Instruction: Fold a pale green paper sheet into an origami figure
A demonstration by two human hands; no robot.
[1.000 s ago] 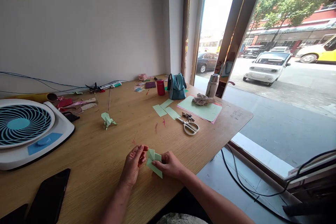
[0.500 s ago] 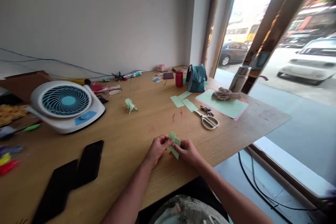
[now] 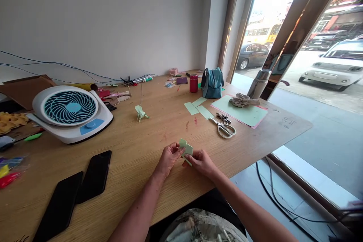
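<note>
A small folded piece of light green paper (image 3: 185, 149) is pinched between both my hands just above the wooden table (image 3: 136, 147), near its front edge. My left hand (image 3: 169, 157) grips its left side with the fingertips. My right hand (image 3: 200, 161) grips its right and lower side. A finished green folded paper figure (image 3: 140, 113) stands farther back on the table, apart from my hands.
Scissors (image 3: 224, 128) and keys lie right of centre, beside green paper strips (image 3: 197, 109) and a larger green sheet (image 3: 241, 113). A white and blue fan (image 3: 70, 111) sits at left, two black phones (image 3: 76, 193) at the near left. A teal bag (image 3: 212, 83), red cup and flask stand at the back.
The camera swung left, so the fan and phones moved into view. My hands kept hold of the green paper and turned it a little between the fingers.
</note>
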